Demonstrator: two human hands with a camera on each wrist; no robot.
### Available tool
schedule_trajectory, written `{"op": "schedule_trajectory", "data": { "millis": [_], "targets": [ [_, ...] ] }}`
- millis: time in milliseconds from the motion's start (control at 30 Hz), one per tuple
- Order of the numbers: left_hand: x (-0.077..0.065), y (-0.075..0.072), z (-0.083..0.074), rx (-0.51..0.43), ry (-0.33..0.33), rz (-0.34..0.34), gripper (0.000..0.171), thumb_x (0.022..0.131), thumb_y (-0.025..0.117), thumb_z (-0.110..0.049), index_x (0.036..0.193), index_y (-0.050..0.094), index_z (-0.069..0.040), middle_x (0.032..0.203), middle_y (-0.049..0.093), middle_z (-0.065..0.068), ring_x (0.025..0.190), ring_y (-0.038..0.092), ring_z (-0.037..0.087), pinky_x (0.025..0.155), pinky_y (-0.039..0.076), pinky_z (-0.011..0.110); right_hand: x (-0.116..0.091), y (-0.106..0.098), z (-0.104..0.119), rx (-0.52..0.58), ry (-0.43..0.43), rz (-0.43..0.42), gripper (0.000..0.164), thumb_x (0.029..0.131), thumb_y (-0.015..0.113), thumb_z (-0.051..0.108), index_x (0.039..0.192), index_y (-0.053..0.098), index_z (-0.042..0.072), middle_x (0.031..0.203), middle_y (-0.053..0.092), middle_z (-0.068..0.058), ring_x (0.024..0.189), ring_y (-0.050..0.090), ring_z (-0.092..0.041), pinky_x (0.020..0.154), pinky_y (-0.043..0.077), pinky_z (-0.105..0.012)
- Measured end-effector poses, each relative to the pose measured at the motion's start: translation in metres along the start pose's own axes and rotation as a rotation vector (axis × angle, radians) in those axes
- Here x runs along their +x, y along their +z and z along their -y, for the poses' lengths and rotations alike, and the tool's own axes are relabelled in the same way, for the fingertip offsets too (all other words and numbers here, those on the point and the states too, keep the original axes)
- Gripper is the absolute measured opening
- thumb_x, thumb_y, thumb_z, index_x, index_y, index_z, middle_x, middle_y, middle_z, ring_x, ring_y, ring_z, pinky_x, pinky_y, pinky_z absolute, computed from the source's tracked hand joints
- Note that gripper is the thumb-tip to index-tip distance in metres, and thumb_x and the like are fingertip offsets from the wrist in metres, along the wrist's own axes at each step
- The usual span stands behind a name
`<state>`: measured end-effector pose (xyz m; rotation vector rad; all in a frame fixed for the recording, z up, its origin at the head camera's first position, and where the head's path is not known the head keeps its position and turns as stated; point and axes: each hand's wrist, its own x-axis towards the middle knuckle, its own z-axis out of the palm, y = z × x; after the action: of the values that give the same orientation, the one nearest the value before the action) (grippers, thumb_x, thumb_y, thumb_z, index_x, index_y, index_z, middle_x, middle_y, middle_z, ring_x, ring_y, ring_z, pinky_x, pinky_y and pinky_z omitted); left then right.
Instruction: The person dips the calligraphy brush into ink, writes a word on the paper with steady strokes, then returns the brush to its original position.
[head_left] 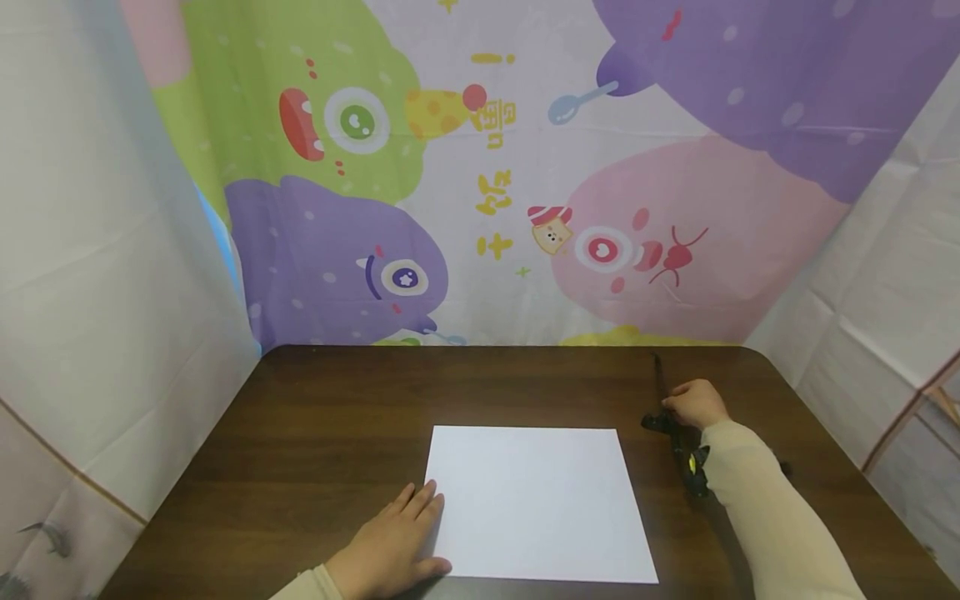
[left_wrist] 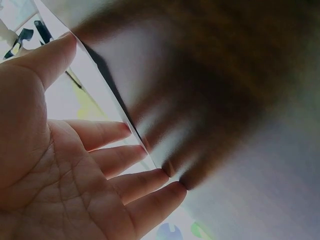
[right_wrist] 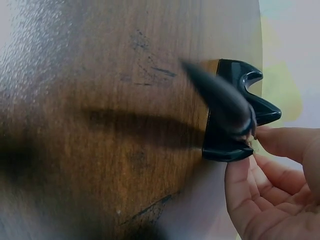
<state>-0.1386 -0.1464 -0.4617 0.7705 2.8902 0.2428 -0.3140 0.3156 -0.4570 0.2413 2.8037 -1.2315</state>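
The cream sleeve [head_left: 783, 521] of the right arm comes closest, slanting in over the table to the right of the white sheet of paper. Beyond the sheet's far edge hangs a cloth [head_left: 495, 312] printed with green, purple and pink cartoon creatures. Below it is a dark brown wooden table [head_left: 330, 408] with wood grain, and on this the sheet [head_left: 536, 504] lies. At the sheet's left edge rests the left hand [head_left: 393, 542], palm down, its fingers straight and a little apart, their tips and the thumb touching the paper. Well to the right of the sheet's far right corner is the right hand [head_left: 697, 403], thumb and fingers pinching the dark brush [right_wrist: 220, 97], whose tip points toward the wearer. The brush passes over a black, pronged rest [head_left: 654, 422], right of the sheet; I cannot tell whether they touch.
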Motion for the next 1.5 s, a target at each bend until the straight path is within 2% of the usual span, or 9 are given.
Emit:
{"op": "schedule_trajectory", "data": {
  "millis": [333,600,700,833,1067,1267,1500],
  "targets": [
    [0.001,0.001,0.001,0.000,0.000,0.003,0.079,0.080,0.059,-0.055,0.137,0.041,-0.004,0.146,0.033,0.017,0.130,0.032,0.042,0.100,0.035,0.054,0.000,-0.003,0.002,0.016,0.019,0.027,0.043,0.081,0.060,0.005,0.113,0.049,-0.021,0.108,0.055,-0.037,0.069,0.067,-0.022,0.065,0.055,-0.033],
    [0.001,0.001,0.000,0.001,-0.005,0.013,0.080,0.078,0.060,-0.056,0.136,0.042,-0.004,0.146,0.033,0.017,0.130,0.033,0.042,0.100,0.035,0.054,0.001,-0.012,0.005,0.054,0.009,0.039,0.047,0.082,0.059,0.005,0.116,0.045,-0.023,0.114,0.049,-0.040,0.066,0.066,-0.020,0.064,0.056,-0.033],
    [0.001,0.001,-0.001,-0.003,-0.011,0.011,0.080,0.078,0.061,-0.055,0.136,0.042,-0.004,0.145,0.034,0.017,0.130,0.033,0.042,0.100,0.034,0.054,-0.001,-0.017,0.009,0.063,0.003,0.038,0.047,0.083,0.058,0.005,0.118,0.043,-0.024,0.111,0.052,-0.039,0.062,0.064,-0.015,0.061,0.055,-0.031],
    [0.001,0.001,-0.002,-0.011,-0.013,0.013,0.081,0.077,0.061,-0.055,0.136,0.042,-0.004,0.145,0.034,0.017,0.130,0.032,0.042,0.100,0.034,0.054,-0.003,-0.025,0.015,0.129,0.017,0.055,0.051,0.085,0.056,0.003,0.123,0.037,-0.024,0.109,0.053,-0.036,0.062,0.061,-0.010,0.062,0.055,-0.027],
    [0.001,-0.001,-0.002,-0.004,-0.011,0.015,0.081,0.077,0.061,-0.056,0.136,0.042,-0.003,0.145,0.034,0.017,0.130,0.032,0.042,0.099,0.035,0.054,-0.001,-0.041,0.025,0.197,0.010,0.098,0.056,0.088,0.052,0.005,0.129,0.028,-0.024,0.103,0.053,-0.022,0.069,0.058,-0.009,0.067,0.055,-0.026],
    [0.001,0.000,-0.003,-0.001,-0.019,0.034,0.082,0.077,0.060,-0.057,0.136,0.042,-0.004,0.146,0.033,0.016,0.131,0.032,0.042,0.100,0.034,0.054,-0.007,-0.054,0.038,0.173,-0.023,0.096,0.051,0.089,0.053,0.007,0.127,0.034,-0.021,0.092,0.057,-0.013,0.069,0.059,-0.010,0.072,0.055,-0.030],
    [0.001,0.000,-0.002,-0.009,-0.019,0.039,0.082,0.077,0.060,-0.057,0.137,0.041,-0.004,0.146,0.033,0.016,0.131,0.032,0.041,0.101,0.034,0.054,-0.014,-0.069,0.048,0.164,-0.098,0.088,0.038,0.088,0.054,0.006,0.116,0.040,-0.016,0.086,0.058,-0.009,0.067,0.059,-0.009,0.067,0.055,-0.028]
  ]
}}
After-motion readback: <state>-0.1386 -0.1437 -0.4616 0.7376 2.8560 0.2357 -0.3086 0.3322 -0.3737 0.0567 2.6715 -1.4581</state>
